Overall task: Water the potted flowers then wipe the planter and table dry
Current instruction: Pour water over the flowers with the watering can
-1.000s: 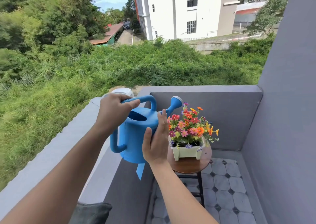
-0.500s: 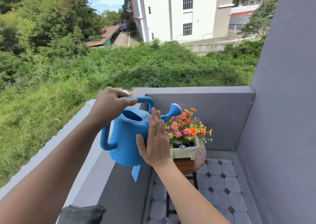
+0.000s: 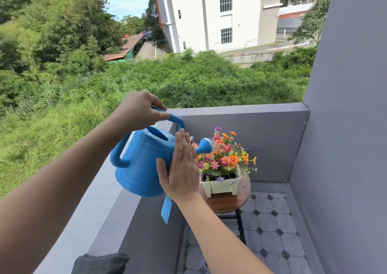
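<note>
While the left hand (image 3: pixel 140 108) wraps the top handle of the blue watering can (image 3: pixel 144 160) and the right hand (image 3: pixel 181 169) presses flat and open against its side, the rose (image 3: pixel 206 146) tips over the flowers (image 3: pixel 226 156) at frame centre: watering is under way. Next comes more tilt. The white planter (image 3: pixel 221 187) sits on the round desk (image 3: pixel 228 202); a dark cloth (image 3: pixel 100 263) lies lower left, nothing obstructing.

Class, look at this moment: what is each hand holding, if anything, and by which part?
The left hand grips the blue watering can by its top handle. The right hand lies flat and open against the can's side, steadying it, not gripping.
</note>
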`<action>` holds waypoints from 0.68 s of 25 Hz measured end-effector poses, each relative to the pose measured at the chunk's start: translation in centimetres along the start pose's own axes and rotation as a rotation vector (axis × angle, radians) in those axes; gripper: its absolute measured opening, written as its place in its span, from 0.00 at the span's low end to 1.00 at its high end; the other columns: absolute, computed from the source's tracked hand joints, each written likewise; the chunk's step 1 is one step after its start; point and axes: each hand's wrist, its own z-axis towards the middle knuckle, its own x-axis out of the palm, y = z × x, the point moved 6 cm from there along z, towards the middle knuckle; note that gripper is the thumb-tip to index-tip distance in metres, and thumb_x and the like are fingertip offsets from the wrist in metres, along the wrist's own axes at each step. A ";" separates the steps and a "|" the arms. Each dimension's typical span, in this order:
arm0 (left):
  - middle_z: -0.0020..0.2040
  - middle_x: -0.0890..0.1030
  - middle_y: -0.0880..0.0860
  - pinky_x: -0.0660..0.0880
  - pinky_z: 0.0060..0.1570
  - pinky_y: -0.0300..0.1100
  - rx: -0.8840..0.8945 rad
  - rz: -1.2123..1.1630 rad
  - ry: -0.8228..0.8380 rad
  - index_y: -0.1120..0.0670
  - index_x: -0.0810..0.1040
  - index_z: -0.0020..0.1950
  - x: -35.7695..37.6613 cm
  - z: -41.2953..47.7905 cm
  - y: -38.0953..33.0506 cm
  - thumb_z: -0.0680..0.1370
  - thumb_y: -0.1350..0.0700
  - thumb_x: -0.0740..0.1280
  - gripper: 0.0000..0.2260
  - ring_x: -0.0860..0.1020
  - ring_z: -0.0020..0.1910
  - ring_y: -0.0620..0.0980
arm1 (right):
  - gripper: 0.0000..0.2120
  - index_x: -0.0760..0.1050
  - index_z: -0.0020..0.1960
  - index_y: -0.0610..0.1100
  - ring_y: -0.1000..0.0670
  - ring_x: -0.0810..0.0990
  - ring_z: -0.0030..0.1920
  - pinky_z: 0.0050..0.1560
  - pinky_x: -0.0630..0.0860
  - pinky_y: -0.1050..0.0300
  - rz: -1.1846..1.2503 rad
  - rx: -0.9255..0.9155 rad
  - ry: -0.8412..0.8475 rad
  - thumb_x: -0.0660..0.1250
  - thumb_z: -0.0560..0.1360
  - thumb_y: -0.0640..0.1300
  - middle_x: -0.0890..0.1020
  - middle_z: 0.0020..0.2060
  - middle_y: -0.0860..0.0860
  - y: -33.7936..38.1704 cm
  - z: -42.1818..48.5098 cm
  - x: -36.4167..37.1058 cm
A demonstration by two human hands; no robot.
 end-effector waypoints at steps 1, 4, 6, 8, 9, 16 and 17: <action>0.28 0.76 0.43 0.66 0.23 0.24 0.030 0.043 -0.017 0.54 0.84 0.53 -0.2 0.1 -0.2 0.74 0.50 0.70 0.11 0.72 0.28 0.40 | 0.32 0.56 0.73 0.39 0.45 0.58 0.75 0.72 0.63 0.44 -0.004 0.000 0.015 0.45 0.79 0.61 0.64 0.74 0.41 0.1 0.1 0.2; 0.29 0.74 0.43 0.64 0.24 0.29 0.076 0.142 -0.046 0.55 0.85 0.51 -0.4 0.2 -0.4 0.74 0.50 0.70 0.11 0.70 0.27 0.42 | 0.32 0.58 0.73 0.38 0.44 0.59 0.75 0.71 0.64 0.43 0.001 0.005 0.051 0.44 0.79 0.61 0.64 0.74 0.41 0.4 0.4 0.6; 0.28 0.75 0.44 0.63 0.25 0.33 0.062 0.165 -0.036 0.55 0.85 0.49 -0.5 0.4 -0.1 0.74 0.49 0.71 0.11 0.70 0.26 0.44 | 0.33 0.59 0.72 0.38 0.44 0.59 0.75 0.72 0.63 0.43 0.000 -0.004 0.070 0.44 0.79 0.61 0.63 0.74 0.41 0.6 0.6 0.9; 0.27 0.76 0.46 0.63 0.24 0.34 0.036 0.165 -0.024 0.55 0.85 0.46 -0.6 0.7 0.3 0.72 0.47 0.72 0.12 0.70 0.26 0.44 | 0.33 0.58 0.73 0.39 0.44 0.59 0.75 0.73 0.61 0.45 -0.007 -0.020 0.087 0.44 0.79 0.62 0.63 0.74 0.41 0.9 0.8 1.2; 0.28 0.77 0.47 0.64 0.23 0.33 0.025 0.163 -0.014 0.55 0.85 0.45 -0.7 0.9 0.5 0.70 0.46 0.73 0.13 0.71 0.26 0.44 | 0.33 0.58 0.73 0.39 0.44 0.58 0.75 0.73 0.59 0.46 -0.013 -0.027 0.094 0.44 0.79 0.62 0.63 0.74 0.42 1.1 0.8 1.3; 0.29 0.77 0.44 0.65 0.25 0.29 0.040 0.162 0.056 0.53 0.85 0.47 -0.4 1.1 0.7 0.68 0.46 0.75 0.14 0.73 0.28 0.42 | 0.33 0.59 0.73 0.39 0.45 0.61 0.74 0.72 0.59 0.48 -0.068 -0.093 0.111 0.46 0.79 0.62 0.65 0.73 0.42 1.3 0.1 1.6; 0.30 0.76 0.42 0.65 0.25 0.27 0.052 0.147 0.045 0.53 0.85 0.50 -0.3 1.1 0.5 0.68 0.46 0.75 0.15 0.73 0.29 0.41 | 0.33 0.58 0.73 0.39 0.45 0.61 0.74 0.72 0.60 0.47 -0.076 -0.092 0.116 0.46 0.79 0.62 0.65 0.73 0.42 1.0 0.2 1.6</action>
